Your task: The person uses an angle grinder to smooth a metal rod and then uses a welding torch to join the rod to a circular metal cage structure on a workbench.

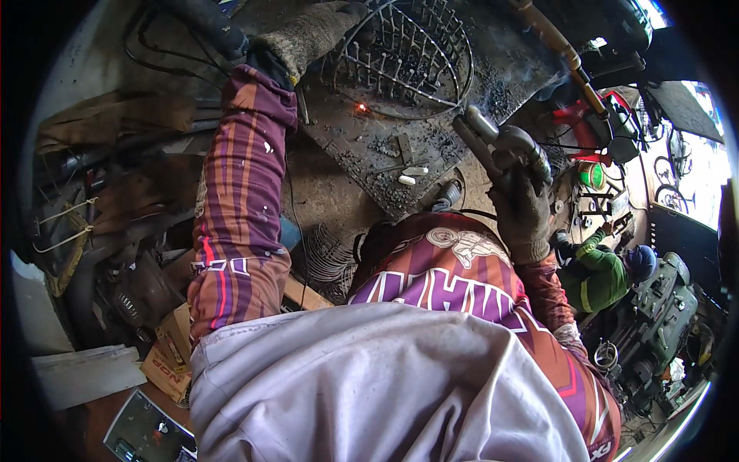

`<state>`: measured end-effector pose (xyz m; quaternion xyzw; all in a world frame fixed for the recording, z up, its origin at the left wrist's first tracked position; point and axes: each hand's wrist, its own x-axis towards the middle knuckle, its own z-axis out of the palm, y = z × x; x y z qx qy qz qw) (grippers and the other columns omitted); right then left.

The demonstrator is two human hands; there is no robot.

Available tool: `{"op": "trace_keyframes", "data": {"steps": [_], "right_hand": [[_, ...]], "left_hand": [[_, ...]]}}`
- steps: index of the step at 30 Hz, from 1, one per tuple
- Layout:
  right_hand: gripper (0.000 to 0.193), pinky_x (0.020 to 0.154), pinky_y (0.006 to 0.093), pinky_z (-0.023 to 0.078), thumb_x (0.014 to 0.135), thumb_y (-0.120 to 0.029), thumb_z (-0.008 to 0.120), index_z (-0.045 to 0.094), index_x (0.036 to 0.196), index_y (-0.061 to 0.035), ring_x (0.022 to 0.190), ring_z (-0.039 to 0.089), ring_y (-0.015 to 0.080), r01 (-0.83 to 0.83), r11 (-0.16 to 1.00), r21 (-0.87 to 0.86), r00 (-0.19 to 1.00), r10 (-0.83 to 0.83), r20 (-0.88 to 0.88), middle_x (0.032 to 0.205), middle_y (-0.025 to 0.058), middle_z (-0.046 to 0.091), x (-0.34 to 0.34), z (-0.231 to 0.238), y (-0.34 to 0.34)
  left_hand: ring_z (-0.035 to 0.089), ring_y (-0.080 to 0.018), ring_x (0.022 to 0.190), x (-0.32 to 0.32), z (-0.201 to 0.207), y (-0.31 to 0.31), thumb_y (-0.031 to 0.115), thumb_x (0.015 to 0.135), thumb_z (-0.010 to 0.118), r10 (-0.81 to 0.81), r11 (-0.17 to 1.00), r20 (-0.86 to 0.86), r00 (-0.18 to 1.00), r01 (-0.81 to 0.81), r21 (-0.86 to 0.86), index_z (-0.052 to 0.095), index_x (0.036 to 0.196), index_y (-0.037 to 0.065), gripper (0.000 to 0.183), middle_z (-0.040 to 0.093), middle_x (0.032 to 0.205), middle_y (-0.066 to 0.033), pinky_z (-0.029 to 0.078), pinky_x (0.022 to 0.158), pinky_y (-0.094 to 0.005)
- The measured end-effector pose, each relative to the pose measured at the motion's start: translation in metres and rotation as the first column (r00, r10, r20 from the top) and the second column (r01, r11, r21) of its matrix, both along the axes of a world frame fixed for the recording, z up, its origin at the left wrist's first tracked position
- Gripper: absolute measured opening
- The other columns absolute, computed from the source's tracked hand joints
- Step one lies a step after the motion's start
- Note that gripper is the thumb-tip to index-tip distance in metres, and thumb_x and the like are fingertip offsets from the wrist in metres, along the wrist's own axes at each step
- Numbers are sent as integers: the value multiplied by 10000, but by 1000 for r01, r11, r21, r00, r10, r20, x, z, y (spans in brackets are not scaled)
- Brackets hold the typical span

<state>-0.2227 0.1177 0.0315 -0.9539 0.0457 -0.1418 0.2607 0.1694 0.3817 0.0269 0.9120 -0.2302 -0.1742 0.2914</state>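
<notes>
Head view, looking down: on the dark metal worktop, strewn with dark crumbs and flakes, lies a rounded metal-rod frame set with rows of short rods. A glowing orange spot shows at its near left side. Of the two gloved hands, the left hand reaches to the frame's far left edge; whether its fingers grip is unclear. The right hand is closed around a thick metal tool, kind uncertain, near the worktop's right edge. Two short white sticks lie toward the near corner. Farther right, a co-worker in green crouches beside a grey-green machine.
</notes>
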Motion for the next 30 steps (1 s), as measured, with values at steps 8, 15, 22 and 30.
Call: {"op": "trace_keyframes", "data": {"steps": [8,15,22,30], "right_hand": [[639,880,508,499,814,-77,789,557,1406,-14,1082,599,442,-37,999,-17,999,37,9,1188,231,614,-4,0,-2],[615,881,505,494,835,-102,772,561,1405,-13,1058,602,429,27,1000,13,998,-28,48,1134,212,633,-12,-9,-8],[615,891,499,496,848,-108,770,554,1416,-12,1063,605,428,36,998,43,999,-38,37,1152,212,628,-20,-14,-12],[661,927,491,495,842,-86,763,529,1457,-24,1114,596,418,92,991,98,995,-87,-49,1206,222,603,-24,-18,-16]], "left_hand": [[633,-166,997,1,-5,0,564,1050,537,-11,985,-91,996,-5,-172,689,1292,85,558,731,1134,-72,482,936,-342],[646,-110,915,2,2,-4,411,1061,589,-41,929,-276,960,-65,-365,717,1219,58,408,756,1038,-27,493,878,-295],[705,-117,879,10,-8,-3,316,1039,643,-15,878,-386,922,-173,-447,712,1218,41,335,761,1028,-41,525,786,-260],[704,-98,872,-2,8,-6,323,1058,609,16,903,-416,909,-191,-384,706,1236,50,340,756,1037,-45,524,691,-249]]}}
